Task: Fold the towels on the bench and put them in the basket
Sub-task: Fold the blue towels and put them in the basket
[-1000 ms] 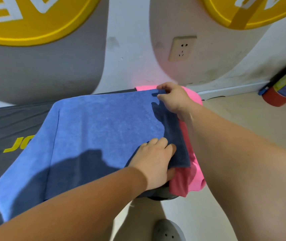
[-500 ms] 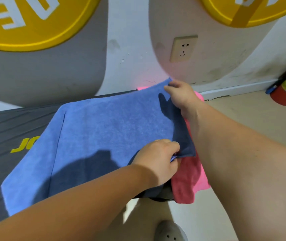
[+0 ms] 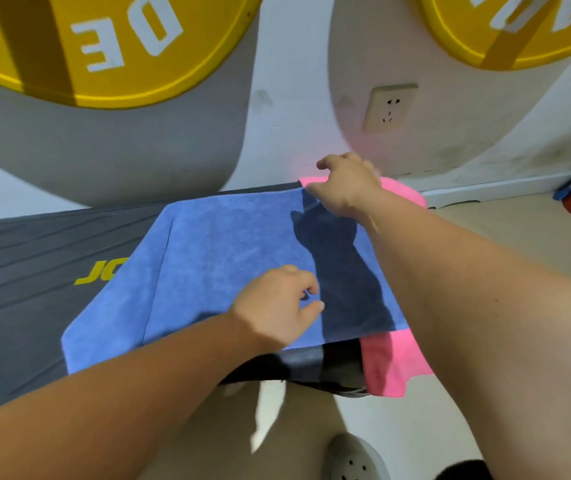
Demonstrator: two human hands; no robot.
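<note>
Half a second ago the left hand [image 3: 279,308] was pinching the near right edge of the blue towel [image 3: 228,271] and the right hand [image 3: 348,185] was gripping its far right corner; now both have let the cloth down. The blue towel lies flat on the dark bench [image 3: 34,271] in the middle of the frame, its right edge squared over the pink towel [image 3: 395,362], which shows only as a strip at the far right corner and a flap hanging off the bench end at lower right. The left hand hovers just above the near right part of the blue towel with fingers loosely curled and nothing between them. The right hand rests at the far right corner, fingers spread downward; whether it is lightly pinching the hem or only pressing on it cannot be told. A seam running down the left part of the blue cloth suggests it is already doubled there. This likely means the spreading step is finished and the next fold can begin. The basket is not in view.
</note>
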